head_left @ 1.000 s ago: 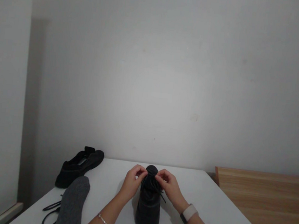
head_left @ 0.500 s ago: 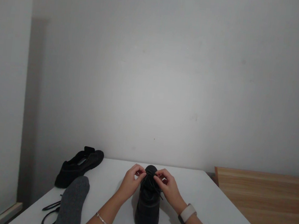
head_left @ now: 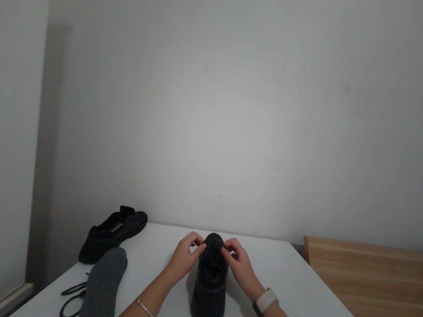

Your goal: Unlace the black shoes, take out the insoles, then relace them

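Note:
A black shoe [head_left: 209, 288] stands on the white table [head_left: 295, 296] with its toe toward me. My left hand [head_left: 185, 255] is at the shoe's far left side, fingers pinched together at its upper edge. My right hand [head_left: 237, 264] mirrors it on the right, also pinched at the upper near the laces. What the fingertips pinch is too small and dark to name. A bracelet is on my left wrist and a pale watch band on my right.
A second black shoe [head_left: 112, 234] lies at the table's far left corner. A grey insole [head_left: 104, 287] and a loose black lace [head_left: 70, 300] lie at the near left. A wooden surface [head_left: 371, 288] adjoins on the right. A plain wall stands behind.
Both hands have drawn closer in to the shoe's top. The loose lace strands seen by my right hand earlier no longer show.

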A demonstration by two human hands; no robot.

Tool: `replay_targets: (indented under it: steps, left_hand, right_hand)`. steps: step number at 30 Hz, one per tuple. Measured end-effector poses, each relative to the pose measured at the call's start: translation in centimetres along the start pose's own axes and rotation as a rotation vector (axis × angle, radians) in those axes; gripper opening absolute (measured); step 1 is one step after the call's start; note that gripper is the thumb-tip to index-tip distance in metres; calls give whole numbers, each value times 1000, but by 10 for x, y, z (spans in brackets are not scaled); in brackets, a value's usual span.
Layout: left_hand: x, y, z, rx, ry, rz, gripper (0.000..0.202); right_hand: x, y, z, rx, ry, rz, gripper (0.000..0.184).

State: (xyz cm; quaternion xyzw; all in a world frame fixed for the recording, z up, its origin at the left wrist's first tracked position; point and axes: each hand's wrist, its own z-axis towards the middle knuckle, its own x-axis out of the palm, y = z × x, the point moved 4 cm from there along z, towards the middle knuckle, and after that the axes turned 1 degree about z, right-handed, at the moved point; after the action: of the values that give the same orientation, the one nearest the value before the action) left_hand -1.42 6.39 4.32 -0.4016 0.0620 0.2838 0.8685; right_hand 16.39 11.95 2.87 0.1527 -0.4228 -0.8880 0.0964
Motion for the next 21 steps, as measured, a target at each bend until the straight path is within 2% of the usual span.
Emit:
replay_targets:
  steps: [5, 12, 18, 21]
  left_hand:
    - [-7, 3, 2, -1, -110, -14, 20]
    - [1, 5, 1, -6, -8, 36, 16]
    - [-8, 8, 3, -37, -123, -40, 24]
    - [-5, 9, 3, -70, -56, -44, 20]
  right_hand:
    - [-10, -1, 3, -36, -131, -13, 25]
    - [-2, 1, 0, -19, 21, -27, 23]
    - [-14, 0, 3, -51, -139, -35, 27]
    - [-10, -1, 3, -26, -69, -22, 25]
